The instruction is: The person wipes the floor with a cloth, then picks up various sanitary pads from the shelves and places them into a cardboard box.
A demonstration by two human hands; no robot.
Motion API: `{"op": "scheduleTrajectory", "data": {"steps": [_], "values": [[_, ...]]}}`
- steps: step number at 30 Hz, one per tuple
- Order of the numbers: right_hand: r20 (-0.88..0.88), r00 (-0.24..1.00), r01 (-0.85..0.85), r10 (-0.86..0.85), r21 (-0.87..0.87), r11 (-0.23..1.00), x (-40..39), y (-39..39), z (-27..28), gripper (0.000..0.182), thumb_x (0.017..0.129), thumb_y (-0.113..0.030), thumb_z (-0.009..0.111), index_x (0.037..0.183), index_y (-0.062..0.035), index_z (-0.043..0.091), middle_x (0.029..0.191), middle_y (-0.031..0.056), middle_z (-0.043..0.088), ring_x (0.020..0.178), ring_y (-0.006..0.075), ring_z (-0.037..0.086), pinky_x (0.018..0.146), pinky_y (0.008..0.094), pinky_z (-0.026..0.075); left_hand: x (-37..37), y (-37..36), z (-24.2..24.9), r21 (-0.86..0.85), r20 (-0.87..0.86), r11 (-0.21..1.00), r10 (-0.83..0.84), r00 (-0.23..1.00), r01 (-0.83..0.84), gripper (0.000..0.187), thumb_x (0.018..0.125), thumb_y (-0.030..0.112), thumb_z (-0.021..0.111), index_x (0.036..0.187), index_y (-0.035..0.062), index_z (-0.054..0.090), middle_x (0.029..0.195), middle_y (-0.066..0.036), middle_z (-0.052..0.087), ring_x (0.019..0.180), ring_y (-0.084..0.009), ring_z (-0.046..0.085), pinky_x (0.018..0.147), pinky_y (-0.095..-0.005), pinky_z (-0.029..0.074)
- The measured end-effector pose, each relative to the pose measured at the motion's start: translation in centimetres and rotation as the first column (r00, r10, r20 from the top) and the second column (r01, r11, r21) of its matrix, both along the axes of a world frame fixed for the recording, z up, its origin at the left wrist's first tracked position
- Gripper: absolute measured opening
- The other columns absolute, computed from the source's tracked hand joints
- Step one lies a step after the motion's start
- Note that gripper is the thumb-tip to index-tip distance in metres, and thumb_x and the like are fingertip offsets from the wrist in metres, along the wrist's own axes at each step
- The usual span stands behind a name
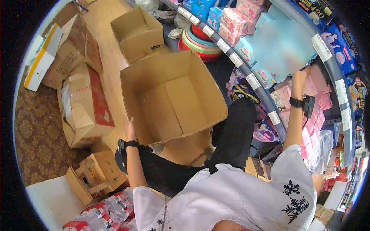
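Note:
A large open cardboard box stands in front of my body, and nothing shows inside it. At its near left corner is my left hand, against the outer wall; its fingers are partly hidden by the box. My right hand reaches up to the shelf at the right, beside light blue packs and pink packs. The fingers of that hand are curled, and a blurred patch covers the area just above, so what they touch is unclear. Each wrist wears a black band.
A smaller open carton stands beyond the large box. More cartons line the left side. Stacked colourful basins sit beside the shelf edge. A wooden stool and wrapped bottles are at the lower left.

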State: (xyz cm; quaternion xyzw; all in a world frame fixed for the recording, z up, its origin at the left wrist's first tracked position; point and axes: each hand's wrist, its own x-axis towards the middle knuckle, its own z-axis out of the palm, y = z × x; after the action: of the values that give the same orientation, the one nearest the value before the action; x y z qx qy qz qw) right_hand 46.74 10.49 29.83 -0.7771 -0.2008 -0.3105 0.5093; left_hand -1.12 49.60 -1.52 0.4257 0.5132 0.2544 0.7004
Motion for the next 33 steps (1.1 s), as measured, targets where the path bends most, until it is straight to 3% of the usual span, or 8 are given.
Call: {"op": "scheduleTrajectory", "data": {"steps": [3, 13, 15, 17, 18, 26, 31, 33], "values": [[-0.041, 0.999, -0.019, 0.021, 0.034, 0.999, 0.2, -0.2, 0.0, 0.065, 0.065, -0.034, 0.072, 0.106, 0.0084, 0.044, 0.106, 0.0201, 0.049, 0.099, 0.0263, 0.047, 0.087, 0.0353, 0.035, -0.7, 1.5, -3.1, 0.086, -0.032, 0.996, 0.028, 0.999, -0.025, 0.037, 0.084, 0.026, 0.049, 0.106, -0.0046, 0.049, 0.102, -0.013, 0.055, 0.086, -0.0233, 0.055, 0.075, -0.0334, 0.044], [-0.042, 0.999, -0.015, 0.014, -0.025, 1.0, -0.8, 0.1, 0.4, 0.069, 0.064, -0.035, 0.073, 0.109, 0.0078, 0.043, 0.104, 0.0178, 0.053, 0.096, 0.0257, 0.051, 0.086, 0.0339, 0.038, 2.0, -5.6, 2.7, 0.15, -0.029, 0.983, 0.11, 0.994, -0.104, 0.038, 0.085, 0.021, 0.048, 0.112, -0.0047, 0.044, 0.107, -0.014, 0.052, 0.096, -0.0234, 0.051, 0.082, -0.0341, 0.04], [0.031, 0.998, -0.057, 0.056, 0.037, 0.998, -0.2, 0.0, 0.1, 0.067, 0.065, -0.034, 0.073, 0.109, 0.0064, 0.042, 0.104, 0.0158, 0.054, 0.095, 0.0247, 0.051, 0.085, 0.0331, 0.038, 2.3, -7.9, 2.7, 0.007, -0.183, 0.993, 0.119, 0.976, -0.12, 0.039, 0.085, 0.022, 0.047, 0.114, -0.0043, 0.042, 0.109, -0.014, 0.051, 0.096, -0.025, 0.051, 0.082, -0.0349, 0.041], [0.025, 0.998, -0.06, 0.06, 0.028, 0.998, 0.6, -0.2, -0.3, 0.059, 0.067, -0.031, 0.072, 0.107, 0.0035, 0.045, 0.104, 0.0151, 0.054, 0.094, 0.0237, 0.052, 0.085, 0.0334, 0.039, 1.0, -8.1, -0.2, -0.129, 0.088, 0.989, 0.078, 0.993, -0.067, 0.038, 0.086, 0.022, 0.046, 0.113, -0.0045, 0.043, 0.109, -0.014, 0.051, 0.095, -0.0257, 0.051, 0.082, -0.0353, 0.041], [0.049, 0.998, -0.036, 0.036, 0.0, 0.999, 0.7, -0.4, -0.4, 0.057, 0.067, -0.031, 0.072, 0.105, 0.0026, 0.046, 0.103, 0.0151, 0.055, 0.094, 0.0244, 0.052, 0.085, 0.0341, 0.039, 1.1, -8.4, 0.5, -0.182, -0.013, 0.982, 0.05, 0.999, -0.051, 0.039, 0.086, 0.023, 0.045, 0.113, -0.0048, 0.043, 0.108, -0.014, 0.052, 0.094, -0.0255, 0.051, 0.081, -0.0351, 0.041], [0.023, 0.998, 0.064, -0.065, 0.071, 0.995, -1.2, 0.3, -0.6, 0.075, 0.06, -0.04, 0.074, 0.109, 0.0067, 0.041, 0.105, 0.0195, 0.051, 0.098, 0.028, 0.049, 0.086, 0.0349, 0.037, 2.4, -13.1, 6.2, 0.045, -0.188, 0.999, 0.031, 0.982, -0.023, 0.043, 0.085, 0.018, 0.048, 0.118, -0.0064, 0.034, 0.114, -0.016, 0.046, 0.099, -0.026, 0.048, 0.083, -0.0358, 0.039], [0.005, 1.0, -0.007, 0.006, 0.141, 0.99, -1.7, 1.1, -2.0, 0.074, 0.06, -0.033, 0.076, 0.11, 0.0066, 0.04, 0.107, 0.0188, 0.048, 0.099, 0.0265, 0.048, 0.086, 0.0341, 0.037, 0.8, -12.9, 1.9, -0.034, -0.143, 0.992, 0.113, 0.983, -0.119, 0.05, 0.083, 0.017, 0.051, 0.122, -0.0056, 0.027, 0.118, -0.017, 0.043, 0.101, -0.0266, 0.047, 0.085, -0.0364, 0.038], [0.116, 0.982, 0.138, -0.148, 0.093, 0.986, -0.9, 0.9, -3.4, 0.074, 0.059, -0.031, 0.077, 0.11, 0.007, 0.04, 0.104, 0.0183, 0.05, 0.095, 0.0267, 0.05, 0.084, 0.034, 0.039, 0.4, -12.4, 0.4, -0.061, -0.171, 0.99, 0.118, 0.978, -0.13, 0.047, 0.083, 0.017, 0.051, 0.119, -0.0048, 0.031, 0.116, -0.017, 0.044, 0.101, -0.0266, 0.047, 0.085, -0.0358, 0.038]]}}
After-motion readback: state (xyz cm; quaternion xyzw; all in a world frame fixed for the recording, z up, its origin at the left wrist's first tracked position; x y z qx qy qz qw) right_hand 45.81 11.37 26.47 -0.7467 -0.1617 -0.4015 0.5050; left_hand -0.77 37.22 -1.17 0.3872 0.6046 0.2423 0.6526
